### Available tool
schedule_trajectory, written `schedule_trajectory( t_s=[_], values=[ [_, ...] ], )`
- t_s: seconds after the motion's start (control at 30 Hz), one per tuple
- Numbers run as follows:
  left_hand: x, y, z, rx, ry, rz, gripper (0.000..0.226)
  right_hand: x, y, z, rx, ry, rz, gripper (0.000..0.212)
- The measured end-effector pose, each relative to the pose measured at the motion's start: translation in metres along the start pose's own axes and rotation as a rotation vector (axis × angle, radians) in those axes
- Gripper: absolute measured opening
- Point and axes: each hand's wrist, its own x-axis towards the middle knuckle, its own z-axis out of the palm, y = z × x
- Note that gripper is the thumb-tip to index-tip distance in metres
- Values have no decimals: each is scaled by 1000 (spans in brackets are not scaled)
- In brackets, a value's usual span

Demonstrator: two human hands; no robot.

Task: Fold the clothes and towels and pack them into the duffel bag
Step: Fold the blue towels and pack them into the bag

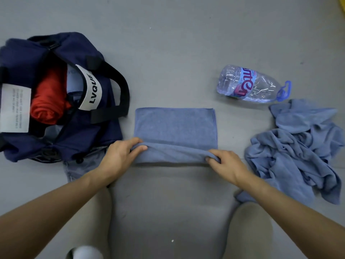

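Observation:
A blue towel (175, 128) lies flat on the grey floor in front of me, its near edge curled up into a roll. My left hand (121, 156) grips the left end of that rolled edge, and my right hand (224, 163) grips the right end. The navy duffel bag (97, 131) stands open at the left, with a folded red garment (48, 98) and a light blue cloth inside. A heap of crumpled blue towels (298, 150) lies at the right.
A clear plastic water bottle (252, 85) with a blue handle lies on its side behind the heap. The bag's black straps (119, 86) arch over its opening. My knees in beige trousers (250, 228) flank the bare floor near me.

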Motion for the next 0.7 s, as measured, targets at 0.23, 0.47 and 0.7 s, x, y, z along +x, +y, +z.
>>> schedule_trajectory(
  t_s=[0.23,0.47,0.7],
  values=[
    [23,3,-18,-98,-18,-65,14,23,-12,-26,146,89,42,23],
    [82,16,-30,4,85,2,16,73,-15,-52,79,302,82,18],
    [104,29,-10,220,171,111,36,116,5,-47,-245,285,50,43]
  ],
)
